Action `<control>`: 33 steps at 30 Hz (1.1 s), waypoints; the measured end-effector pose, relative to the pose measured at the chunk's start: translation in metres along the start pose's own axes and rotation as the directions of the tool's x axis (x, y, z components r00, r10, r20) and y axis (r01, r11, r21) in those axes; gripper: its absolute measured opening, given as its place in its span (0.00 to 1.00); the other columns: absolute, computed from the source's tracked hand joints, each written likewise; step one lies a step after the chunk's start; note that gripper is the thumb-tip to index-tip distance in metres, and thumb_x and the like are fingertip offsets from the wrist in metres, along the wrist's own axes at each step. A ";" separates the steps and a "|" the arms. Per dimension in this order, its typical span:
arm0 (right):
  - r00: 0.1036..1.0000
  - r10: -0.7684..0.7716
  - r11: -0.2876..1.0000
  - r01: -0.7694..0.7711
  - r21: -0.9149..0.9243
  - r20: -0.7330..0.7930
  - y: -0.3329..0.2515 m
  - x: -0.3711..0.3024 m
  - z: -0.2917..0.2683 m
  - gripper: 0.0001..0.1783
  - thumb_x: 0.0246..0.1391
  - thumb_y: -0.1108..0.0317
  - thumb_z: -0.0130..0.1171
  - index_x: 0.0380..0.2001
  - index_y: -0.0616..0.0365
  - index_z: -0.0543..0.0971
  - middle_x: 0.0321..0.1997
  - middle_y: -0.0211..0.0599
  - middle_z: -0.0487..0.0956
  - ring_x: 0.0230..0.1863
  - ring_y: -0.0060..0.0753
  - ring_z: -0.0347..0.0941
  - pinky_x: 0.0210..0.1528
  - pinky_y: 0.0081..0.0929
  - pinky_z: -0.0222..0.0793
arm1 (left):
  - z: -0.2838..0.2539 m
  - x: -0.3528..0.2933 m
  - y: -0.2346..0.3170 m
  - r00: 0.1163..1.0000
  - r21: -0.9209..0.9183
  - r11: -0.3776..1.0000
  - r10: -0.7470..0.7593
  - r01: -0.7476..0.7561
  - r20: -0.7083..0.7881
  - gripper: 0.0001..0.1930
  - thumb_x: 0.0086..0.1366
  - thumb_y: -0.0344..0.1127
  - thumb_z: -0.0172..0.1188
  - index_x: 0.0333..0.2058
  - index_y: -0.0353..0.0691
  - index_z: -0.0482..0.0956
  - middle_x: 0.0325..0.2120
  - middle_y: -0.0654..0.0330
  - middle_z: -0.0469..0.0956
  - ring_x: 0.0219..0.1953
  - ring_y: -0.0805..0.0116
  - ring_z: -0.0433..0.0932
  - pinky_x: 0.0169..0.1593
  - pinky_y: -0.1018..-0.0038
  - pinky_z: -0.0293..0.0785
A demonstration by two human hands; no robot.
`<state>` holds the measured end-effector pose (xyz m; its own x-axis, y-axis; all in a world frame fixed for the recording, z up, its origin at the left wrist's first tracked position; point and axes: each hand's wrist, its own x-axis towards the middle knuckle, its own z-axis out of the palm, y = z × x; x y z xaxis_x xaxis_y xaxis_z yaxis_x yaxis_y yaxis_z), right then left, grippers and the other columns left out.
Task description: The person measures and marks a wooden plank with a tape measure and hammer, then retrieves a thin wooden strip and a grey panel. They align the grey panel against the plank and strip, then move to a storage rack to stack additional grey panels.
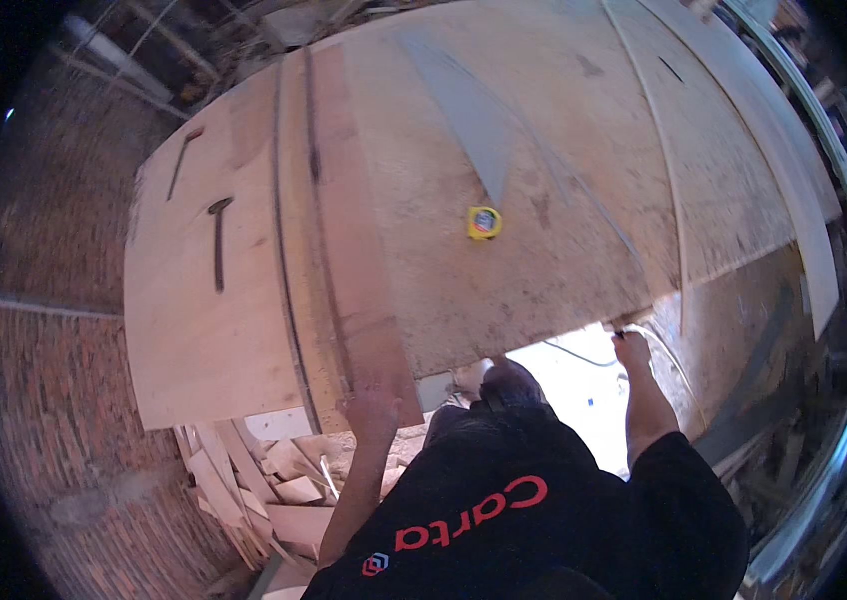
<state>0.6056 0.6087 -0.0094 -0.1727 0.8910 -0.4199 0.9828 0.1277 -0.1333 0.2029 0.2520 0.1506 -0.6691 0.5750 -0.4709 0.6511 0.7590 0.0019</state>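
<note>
Nearest the camera: dark shirt with red lettering, between both forearms. Ahead of that, reddish plank, running from the near edge toward the far side, beside the big wooden sheet.

Left hand down on the plank's near end; fingers close in colour to the wood, so cannot tell spread from curled. Right hand at the sheet's near edge, well apart from the left; fingers seemingly curled round a small dark object, too small to identify.

Probably a steadying or lining-up step at the near edge. Next move likely calls for even left pressure, plank kept straight, right grip kept firm.

Just left of the plank, narrow board with dark edges; beyond, hammer on a pale sheet. To the right, yellow tape measure, clear of both hands. Farther right, thin strip and curved panel.

Open room mainly across the sheet's middle. Below the near edge, bright gap by the right hand, wood scraps at left: tight for elbows. Brick wall far left.
</note>
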 end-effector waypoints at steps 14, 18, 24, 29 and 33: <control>0.452 -0.760 0.551 0.830 0.093 0.466 0.148 -0.092 0.008 0.09 0.35 0.71 0.68 0.26 0.57 0.83 0.25 0.36 0.79 0.31 0.32 0.78 0.32 0.30 0.73 | 0.042 0.003 0.005 0.957 -0.101 0.995 -0.042 0.013 -0.287 0.30 0.56 0.49 0.61 0.58 0.52 0.70 0.63 0.58 0.63 0.61 0.54 0.62 0.52 0.37 0.55; 0.771 -0.212 0.974 0.213 0.070 0.600 0.065 -0.020 -0.115 0.09 0.41 0.68 0.68 0.26 0.58 0.81 0.25 0.34 0.78 0.28 0.29 0.75 0.29 0.31 0.71 | 0.014 0.000 0.011 0.984 -0.275 0.959 -0.111 0.070 -0.137 0.34 0.52 0.48 0.65 0.57 0.42 0.69 0.64 0.50 0.58 0.63 0.50 0.60 0.54 0.37 0.55; 0.832 -0.531 0.831 0.548 0.092 -0.162 -0.213 0.133 -0.245 0.11 0.49 0.63 0.64 0.22 0.58 0.77 0.20 0.25 0.72 0.25 0.19 0.69 0.25 0.26 0.64 | 0.012 0.057 0.010 0.956 -0.403 0.912 -0.047 -0.077 -0.288 0.36 0.48 0.43 0.69 0.53 0.29 0.69 0.63 0.41 0.56 0.65 0.46 0.56 0.63 0.50 0.54; 0.615 -0.733 0.550 0.788 0.277 -0.291 -0.491 0.171 -0.293 0.14 0.48 0.61 0.64 0.30 0.64 0.82 0.26 0.40 0.82 0.30 0.26 0.77 0.35 0.29 0.71 | -0.004 0.079 0.010 0.971 -0.339 0.939 -0.124 0.048 -0.205 0.43 0.49 0.41 0.68 0.59 0.25 0.61 0.64 0.40 0.54 0.67 0.43 0.53 0.68 0.59 0.51; 0.510 -0.793 0.476 0.860 0.186 -0.333 -0.656 0.235 -0.251 0.17 0.49 0.53 0.61 0.34 0.54 0.84 0.37 0.42 0.82 0.41 0.46 0.79 0.44 0.40 0.73 | -0.018 0.076 0.023 0.984 -0.427 0.899 -0.152 0.098 -0.095 0.46 0.50 0.43 0.68 0.62 0.24 0.55 0.66 0.40 0.47 0.69 0.45 0.47 0.67 0.61 0.55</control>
<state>-0.0637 0.8436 0.2050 -0.8459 0.4984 0.1899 0.3068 0.7459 -0.5911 0.1606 0.3192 0.1311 -0.7916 0.4790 -0.3794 0.3668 0.8691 0.3319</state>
